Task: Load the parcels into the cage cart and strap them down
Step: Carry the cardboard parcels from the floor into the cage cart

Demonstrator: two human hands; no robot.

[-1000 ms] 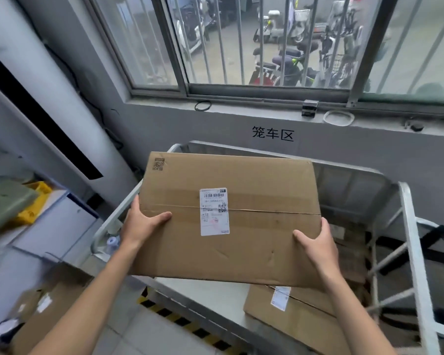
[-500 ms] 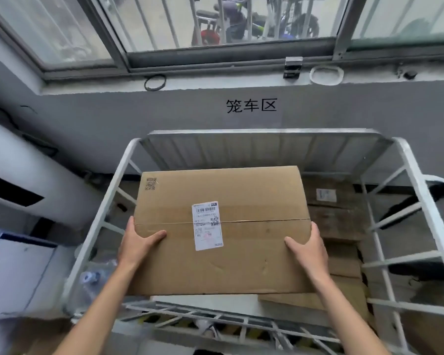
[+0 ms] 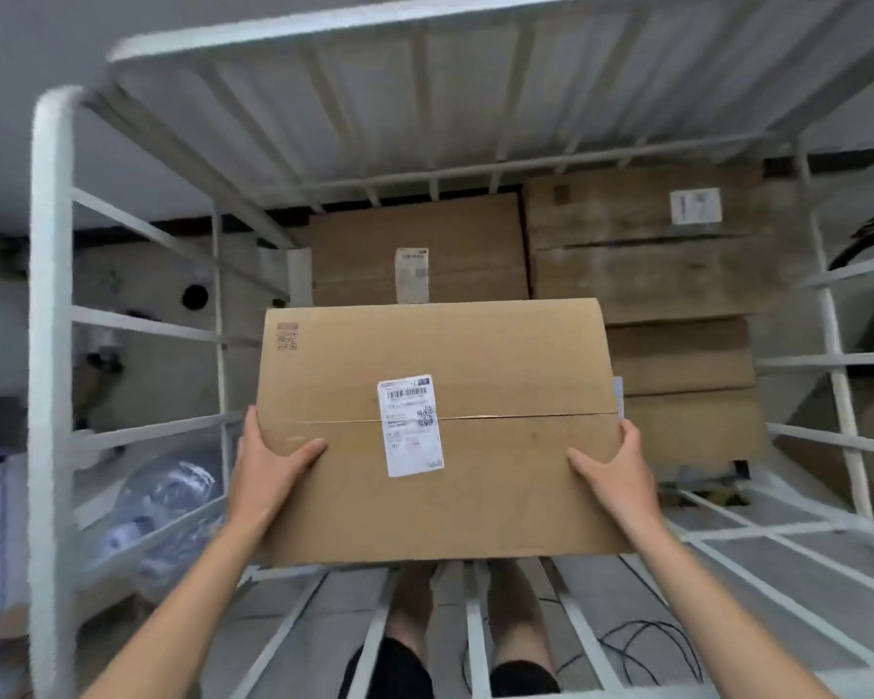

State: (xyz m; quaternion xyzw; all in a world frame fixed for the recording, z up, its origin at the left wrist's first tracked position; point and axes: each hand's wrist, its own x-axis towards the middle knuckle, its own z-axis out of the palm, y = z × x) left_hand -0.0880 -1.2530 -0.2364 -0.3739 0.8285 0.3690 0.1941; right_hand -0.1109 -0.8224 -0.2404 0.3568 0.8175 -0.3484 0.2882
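The parcel (image 3: 437, 431) is inside the cage cart (image 3: 51, 295), gripped at both ends by the left hand (image 3: 268, 466) and right hand (image 3: 614, 471), seemingly not yet set down. Other boxes (image 3: 642, 244) are already loaded (strapping remains).

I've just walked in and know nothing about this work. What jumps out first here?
A big cardboard box fills the middle, gripped at its sides by the left hand and right hand. Around it stands a white metal cage cart, with more boxes stacked at the back.
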